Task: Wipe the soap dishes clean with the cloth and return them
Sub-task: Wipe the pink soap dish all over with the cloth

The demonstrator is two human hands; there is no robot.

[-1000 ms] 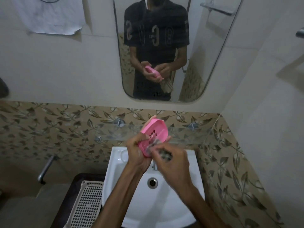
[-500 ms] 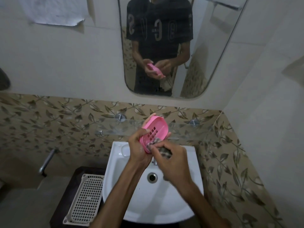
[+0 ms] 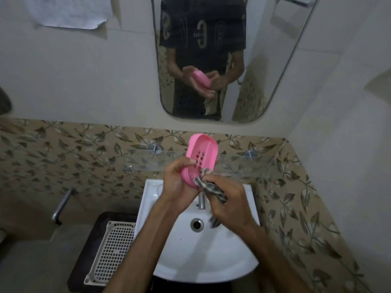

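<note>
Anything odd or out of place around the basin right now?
Only the paper on the wall, upper left: its lower edge looks torn and curling. The soap dish and cloth are in hand over the basin, nothing spilled.

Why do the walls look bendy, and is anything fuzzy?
Head view: the wide lens curves the wall edges and the rounded wall mirror; dim light; the oval pink plastic soap dish looks sharp, while the checked grey cloth and right hand look slightly smeared.

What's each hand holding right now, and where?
Left hand grips the pink soap dish by its lower end; right hand holds the bunched checked cloth against it.
</note>
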